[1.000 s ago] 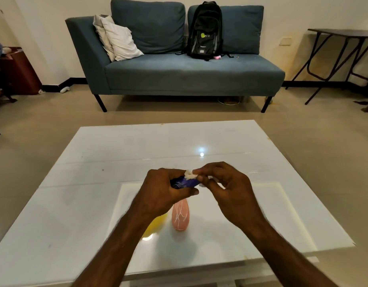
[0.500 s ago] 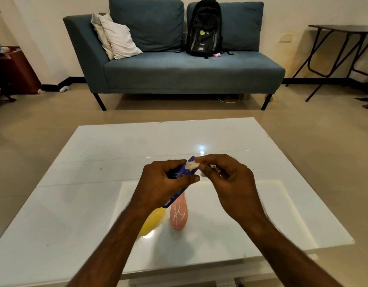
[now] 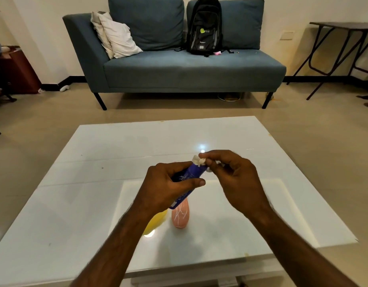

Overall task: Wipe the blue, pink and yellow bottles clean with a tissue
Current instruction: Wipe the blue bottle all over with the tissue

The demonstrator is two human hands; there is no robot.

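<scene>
My left hand grips the blue bottle above the table, tilted with its top end up and to the right. My right hand pinches a small white tissue and presses it against the bottle's upper end. The pink bottle stands upright on the white table just below my left hand. Beside it on the left, the yellow bottle is mostly hidden behind my left wrist.
A blue sofa with a black backpack and white pillows stands beyond the table. A dark folding table is at the far right, and a reddish cabinet at the far left.
The blue bottle has tilted up from nearly level to slanted, showing more of its body. Both hands have stayed together over the table, the tissue now at the bottle's upper end.
</scene>
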